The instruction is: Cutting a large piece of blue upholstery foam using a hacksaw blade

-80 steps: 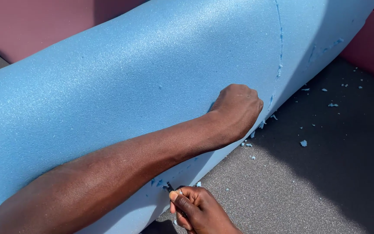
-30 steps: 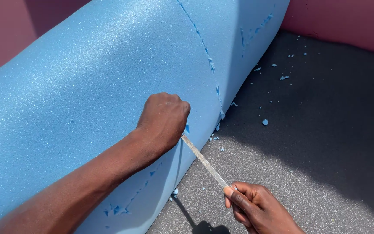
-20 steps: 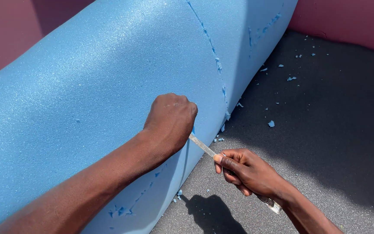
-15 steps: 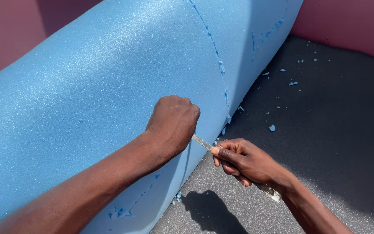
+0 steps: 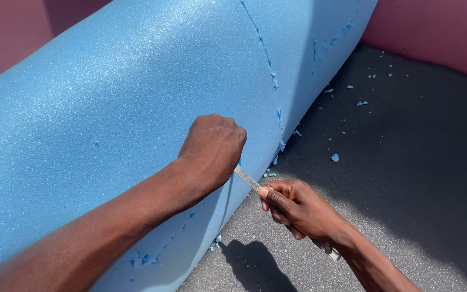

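1. A dark grey, rough-grained floor (image 5: 406, 178) is being lit by hard sunlight, and it is being bordered at the upper right by a dull pink wall (image 5: 433, 38).
2. A second stretch of the same pink surface is being shown at the upper left, behind the foam.
3. Most of the view is being filled by a large blue foam block (image 5: 109, 108), which is lying on the floor and running from the lower left to the upper right.
4. A ragged cut line (image 5: 268, 70) is being shown running down the foam's face towards the floor.
5. Small blue foam crumbs (image 5: 334, 157) are being left scattered on the floor beside the block, thickest at the foot of the cut.
6. The left hand (image 5: 212, 148) is being held closed in a fist and pressed against the foam's side, just beside the cut; whether anything is being gripped inside it cannot be told.
7. The right hand (image 5: 298, 208) is being closed around a thin metal blade (image 5: 248, 178), with the forefinger laid along it.
8. The blade's tip is being hidden behind the left fist, at the foam's face.
9. Its other end (image 5: 328, 250) is being shown sticking out below the right wrist.
10. Shadows of the arms are being cast on the floor under the hands.
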